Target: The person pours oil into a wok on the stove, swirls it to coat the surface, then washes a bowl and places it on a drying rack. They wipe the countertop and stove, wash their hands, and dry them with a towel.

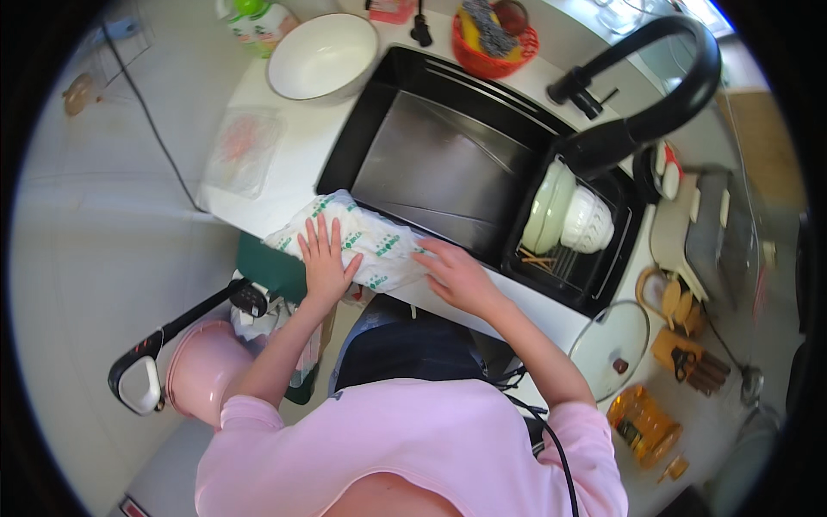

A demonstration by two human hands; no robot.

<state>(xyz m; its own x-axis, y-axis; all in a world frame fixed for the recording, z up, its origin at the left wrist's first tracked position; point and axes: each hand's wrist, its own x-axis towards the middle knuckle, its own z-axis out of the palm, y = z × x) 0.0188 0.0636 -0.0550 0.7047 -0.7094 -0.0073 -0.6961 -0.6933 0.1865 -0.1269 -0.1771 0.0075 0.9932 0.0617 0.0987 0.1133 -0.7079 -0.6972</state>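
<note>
A crumpled white sheet or bag printed with green marks (pixel 379 244) lies over the counter's front edge, before the black sink. I cannot tell whether it is cloth or thin plastic. My left hand (pixel 327 267) rests flat on its left part, fingers spread. At its right end is my right hand (pixel 463 277), fingers apart and slightly bent, the fingertips at the sheet's edge. Behind it, the black sink (pixel 340 159) has a flat dark basin on the left and a rack on the right.
Green bowls (pixel 549 202) and a white bowl (pixel 588 222) stand in the rack under the black faucet (pixel 633 129). A large white basin (pixel 323 56) and a clear plastic bag (pixel 245 151) lie left. On the right are a glass lid (pixel 603 349) and an oil bottle (pixel 644 426).
</note>
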